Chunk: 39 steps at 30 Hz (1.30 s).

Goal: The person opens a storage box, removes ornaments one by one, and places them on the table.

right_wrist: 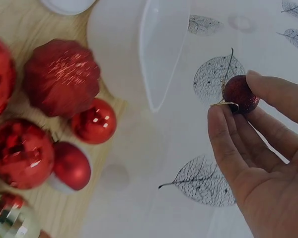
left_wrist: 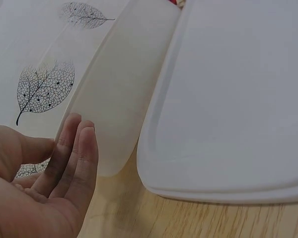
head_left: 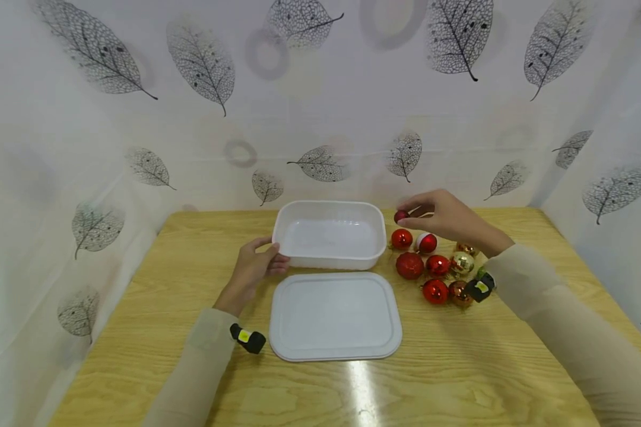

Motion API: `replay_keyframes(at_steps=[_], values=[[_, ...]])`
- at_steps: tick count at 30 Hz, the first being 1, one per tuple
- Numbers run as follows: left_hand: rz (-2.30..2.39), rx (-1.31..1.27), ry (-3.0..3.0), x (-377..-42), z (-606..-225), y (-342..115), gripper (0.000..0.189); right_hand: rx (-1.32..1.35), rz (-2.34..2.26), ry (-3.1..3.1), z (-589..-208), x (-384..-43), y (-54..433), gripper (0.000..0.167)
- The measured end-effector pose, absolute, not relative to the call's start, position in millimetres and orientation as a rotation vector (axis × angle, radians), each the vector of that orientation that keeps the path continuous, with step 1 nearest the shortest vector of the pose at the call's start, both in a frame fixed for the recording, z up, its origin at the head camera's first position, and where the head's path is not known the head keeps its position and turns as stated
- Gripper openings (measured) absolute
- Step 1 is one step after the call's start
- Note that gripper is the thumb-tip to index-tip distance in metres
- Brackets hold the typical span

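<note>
At its front left corner, a white plastic container (head_left: 328, 261) is held by my left hand (head_left: 253, 264), thumb at the rim and fingers against the outer wall. The left wrist view shows the same hand (left_wrist: 54, 183) at the container's rim (left_wrist: 116, 94). My right hand (head_left: 440, 216) pinches a small dark red bauble (head_left: 401, 216) between thumb and fingertips, just right of the container. A gold string loop hangs from this bauble (right_wrist: 241, 94) in the right wrist view. Below it in the head view lie several red and gold baubles (head_left: 437, 265), among them a red-and-white one (head_left: 426, 242).
A white lid (head_left: 335, 317) lies flat on the wooden table (head_left: 192, 379), in front of the container. White curtains with leaf prints (head_left: 320, 163) enclose the table at the back and sides. The right forearm (head_left: 561, 320) extends past the baubles.
</note>
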<state>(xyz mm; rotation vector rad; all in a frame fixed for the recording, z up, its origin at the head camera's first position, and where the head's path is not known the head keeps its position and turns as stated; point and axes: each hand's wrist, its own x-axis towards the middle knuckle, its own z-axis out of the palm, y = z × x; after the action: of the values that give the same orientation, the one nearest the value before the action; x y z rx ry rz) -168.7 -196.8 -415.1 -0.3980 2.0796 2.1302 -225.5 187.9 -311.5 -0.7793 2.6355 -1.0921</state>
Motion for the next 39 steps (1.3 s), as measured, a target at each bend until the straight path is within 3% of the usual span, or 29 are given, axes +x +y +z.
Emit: replay_keyframes(at_steps=[21,39], values=[[2.107,-0.400,2.105,-164.8,-416.3,-193.3,0.044,-0.561,-1.008,2.745,-330.1,-179.8,278.6,0.039],[2.127,-0.428,2.074,-165.0,-415.8,-194.4,0.046,-0.405,-0.932,2.762,-377.9,-134.3,333.2,0.043]])
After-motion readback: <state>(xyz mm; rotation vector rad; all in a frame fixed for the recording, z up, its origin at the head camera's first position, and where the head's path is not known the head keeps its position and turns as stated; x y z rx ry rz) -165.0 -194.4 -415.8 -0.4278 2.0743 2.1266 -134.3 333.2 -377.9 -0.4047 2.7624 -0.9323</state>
